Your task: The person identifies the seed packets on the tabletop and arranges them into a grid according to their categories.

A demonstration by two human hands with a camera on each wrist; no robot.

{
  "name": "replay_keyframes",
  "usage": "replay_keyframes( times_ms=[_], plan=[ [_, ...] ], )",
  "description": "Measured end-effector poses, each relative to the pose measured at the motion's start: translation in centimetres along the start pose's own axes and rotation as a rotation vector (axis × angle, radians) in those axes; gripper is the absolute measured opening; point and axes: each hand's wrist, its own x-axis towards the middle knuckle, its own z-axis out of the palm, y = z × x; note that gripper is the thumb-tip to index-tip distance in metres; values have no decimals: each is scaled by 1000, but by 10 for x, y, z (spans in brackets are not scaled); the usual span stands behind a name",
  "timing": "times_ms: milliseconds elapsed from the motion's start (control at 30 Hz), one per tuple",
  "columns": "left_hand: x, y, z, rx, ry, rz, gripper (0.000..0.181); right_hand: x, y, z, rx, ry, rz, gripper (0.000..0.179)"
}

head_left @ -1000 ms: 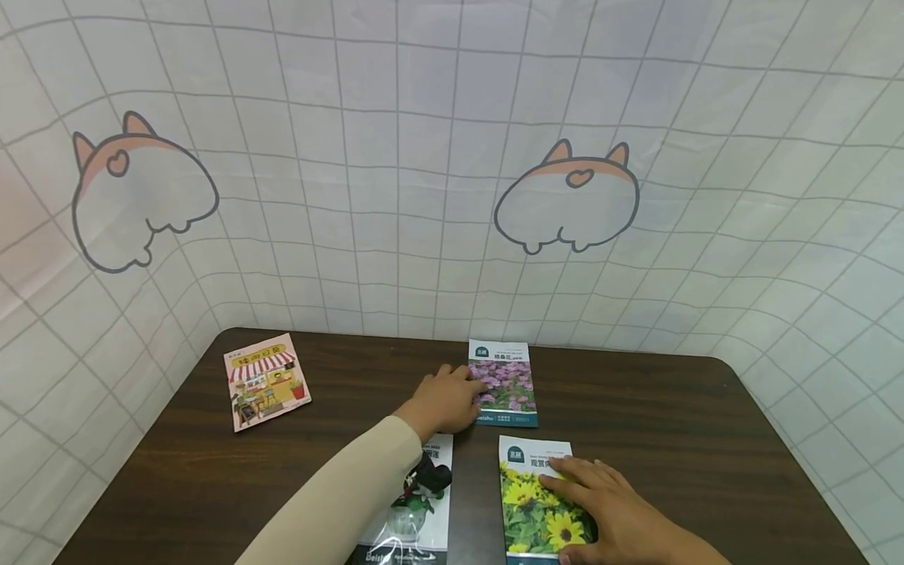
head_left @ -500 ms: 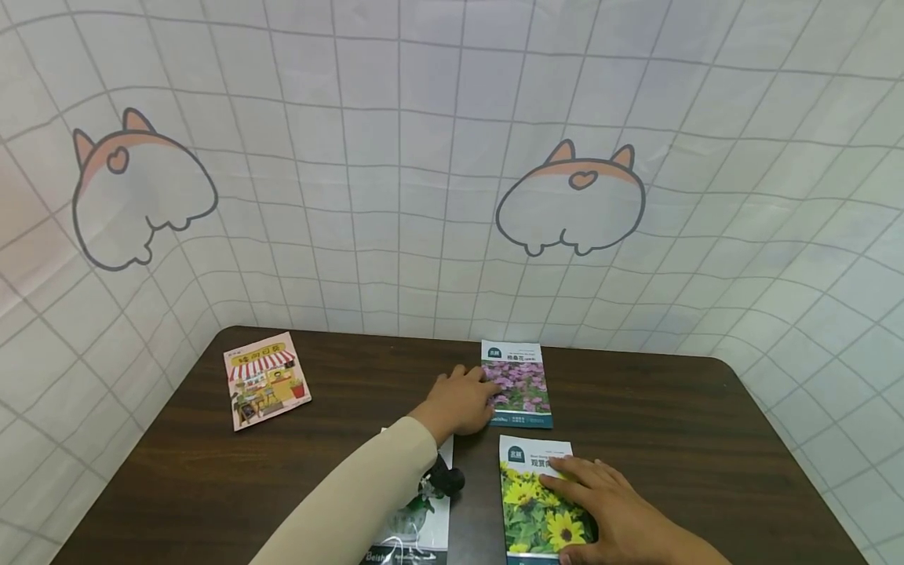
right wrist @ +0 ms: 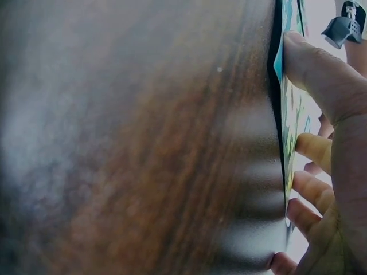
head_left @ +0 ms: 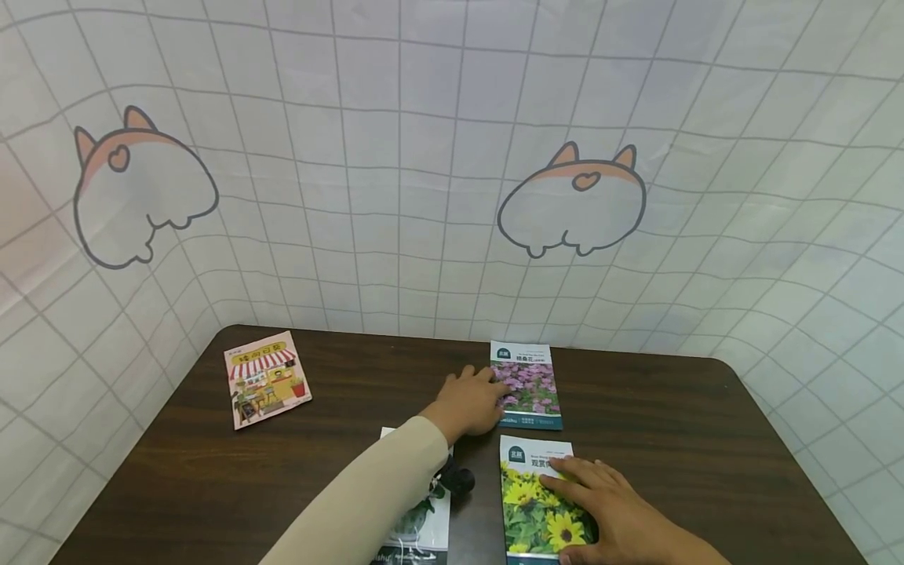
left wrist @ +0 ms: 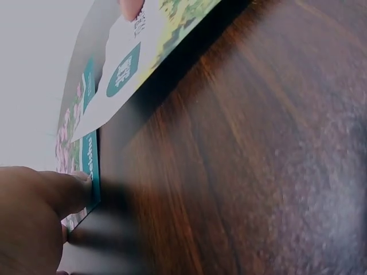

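My left hand reaches across the table and rests on the left side of a seed packet with purple flowers. In the left wrist view its thumb lies on the teal band of that packet. Nearer to me, my right hand rests with fingers apart on the right side of a seed packet with yellow flowers. The right wrist view shows thumb and fingers against this packet, which lies on the table. Under my left forearm a white packet with a potted plant picture is partly hidden.
A pink packet with a shop drawing lies tilted at the table's back left. The dark wooden table has rounded back corners. A white grid curtain surrounds it at the back and sides.
My left hand has moved to the right, and the purple-flower packet has slid right along with it. My right hand and the yellow-flower packet have stayed in place.
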Motion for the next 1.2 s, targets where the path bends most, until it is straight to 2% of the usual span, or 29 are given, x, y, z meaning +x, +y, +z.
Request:
replay_keyframes(
  times_ms=[333, 700, 933, 1200],
  plan=[
    [4, 10, 3, 13, -20, 0, 48, 0, 0, 0, 11, -4, -4, 81],
    [4, 9, 2, 65, 2, 9, 49, 0, 0, 3, 68, -25, 37, 82],
    [6, 8, 5, 64, 7, 10, 50, -1, 0, 3, 80, -29, 42, 82],
    [1, 9, 2, 56, 7, 11, 50, -1, 0, 2, 99, -50, 65, 82]
  ],
)
